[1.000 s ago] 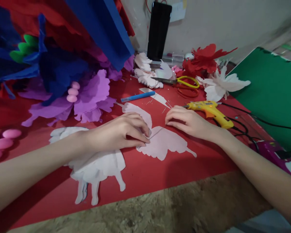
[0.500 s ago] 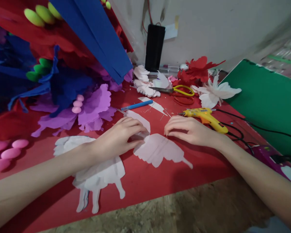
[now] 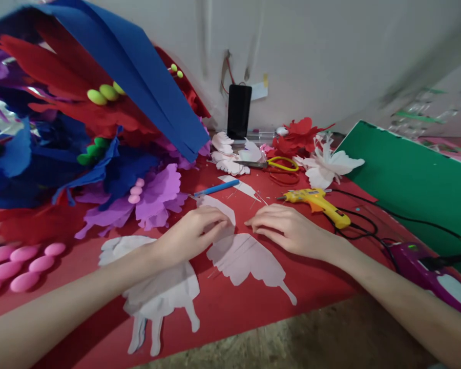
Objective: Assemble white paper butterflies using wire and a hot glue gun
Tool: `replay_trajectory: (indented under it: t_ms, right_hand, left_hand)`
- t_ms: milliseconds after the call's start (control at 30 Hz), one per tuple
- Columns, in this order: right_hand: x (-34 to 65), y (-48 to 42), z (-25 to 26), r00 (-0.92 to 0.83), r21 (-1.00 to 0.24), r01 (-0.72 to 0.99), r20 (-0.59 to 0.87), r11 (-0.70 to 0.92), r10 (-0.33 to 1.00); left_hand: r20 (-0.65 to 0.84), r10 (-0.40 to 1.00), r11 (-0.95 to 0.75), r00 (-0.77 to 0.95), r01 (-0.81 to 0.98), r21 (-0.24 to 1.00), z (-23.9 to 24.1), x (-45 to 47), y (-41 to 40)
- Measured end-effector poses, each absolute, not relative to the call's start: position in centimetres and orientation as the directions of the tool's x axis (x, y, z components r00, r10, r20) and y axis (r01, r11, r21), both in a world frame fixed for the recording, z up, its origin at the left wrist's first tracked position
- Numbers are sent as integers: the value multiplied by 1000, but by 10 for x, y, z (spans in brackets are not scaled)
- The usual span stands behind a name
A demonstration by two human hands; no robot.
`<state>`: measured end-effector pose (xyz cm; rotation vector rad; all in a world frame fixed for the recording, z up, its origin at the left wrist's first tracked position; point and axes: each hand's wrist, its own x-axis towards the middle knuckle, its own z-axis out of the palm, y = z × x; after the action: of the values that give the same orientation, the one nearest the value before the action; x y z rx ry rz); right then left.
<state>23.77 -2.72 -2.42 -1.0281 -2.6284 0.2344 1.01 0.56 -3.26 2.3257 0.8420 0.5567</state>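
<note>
My left hand [image 3: 195, 230] is closed, thumb and fingertips drawn together over the upper left of a white wing-shaped cutout [image 3: 246, 259]. Whatever they pinch is hidden. Just beyond that cutout's top edge, my right hand [image 3: 286, 228] is also closed in a pinch; anything between its fingertips is too small to make out. Thin dark lines like fine wires cross the cutout. A second pale wing piece [image 3: 223, 207] lies behind the left fingers. Under my left forearm rests a stack of white wing cutouts [image 3: 172, 292], partly covered.
A yellow glue gun [image 3: 318, 202] with a black cord lies right. Behind are thin wires, a blue pen [image 3: 217, 188], scissors [image 3: 282, 163] and a phone [image 3: 239, 111]. Coloured flower-like pieces [image 3: 157, 200] crowd the left. A green board [image 3: 407, 179] stands right.
The view has tilted upward, so the table sits lower in the picture. My right hand has shifted left, nearer my left hand. The left one stays by the wing cutout.
</note>
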Motion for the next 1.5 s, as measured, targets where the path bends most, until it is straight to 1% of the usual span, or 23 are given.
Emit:
replay_trajectory:
  t_ms: [200, 367, 667, 733, 767, 800, 833, 867, 900, 967, 1033, 1100, 1233, 1367, 1500]
  right_hand:
    - [228, -28, -21, -669, -237, 636, 305, 734, 678]
    - [225, -30, -19, -625, -246, 671, 320, 699, 712]
    - [217, -42, -15, -552, -247, 751, 275, 613, 787]
    - [218, -40, -5, -576, -255, 747, 214, 614, 789]
    - [222, -34, 1, -577, -262, 754, 174, 603, 798]
    - [227, -25, 8, -581, -280, 765, 91, 581, 809]
    - [235, -12, 14, -516, -298, 810, 50, 506, 855]
    - [244, 3, 18, -415, -257, 875, 38, 411, 909]
    - [255, 20, 21, -346, -216, 911, 57, 350, 936]
    - [277, 56, 18, -245, -152, 954, 97, 258, 965]
    - [296, 86, 6, -184, -89, 977, 99, 192, 978]
    - [309, 106, -10, -180, -47, 982, 75, 183, 981]
    - [318, 117, -31, -235, -11, 972, 62, 236, 970]
    - [318, 114, -30, -270, -14, 961, 137, 275, 953]
    - [312, 107, -23, -253, -67, 959, 245, 276, 936]
  left_hand:
    - [-12, 768, -399, 640, 493, 773, -22, 32, -5]
    - [-79, 803, -283, 590, 495, 822, -19, 40, -6]
    - [-155, 799, -165, 581, 460, 872, -20, 44, -8]
    - [-177, 781, -143, 599, 448, 883, -22, 44, -10]
    - [-184, 771, -137, 609, 442, 886, -23, 44, -11]
    - [-188, 763, -138, 619, 439, 888, -24, 44, -12]
    - [-185, 758, -145, 626, 438, 887, -25, 44, -13]
    - [-178, 756, -160, 631, 441, 883, -26, 44, -14]
    - [-167, 756, -180, 633, 446, 877, -27, 43, -15]
    - [-143, 759, -226, 635, 464, 857, -29, 42, -16]
    - [-123, 761, -270, 638, 483, 833, -30, 41, -17]
    - [-108, 761, -306, 640, 500, 810, -30, 40, -16]
    - [-85, 778, -350, 623, 541, 765, -31, 37, -15]
    - [-72, 794, -367, 603, 571, 734, -30, 36, -14]
    - [-78, 789, -358, 610, 559, 748, -31, 37, -14]
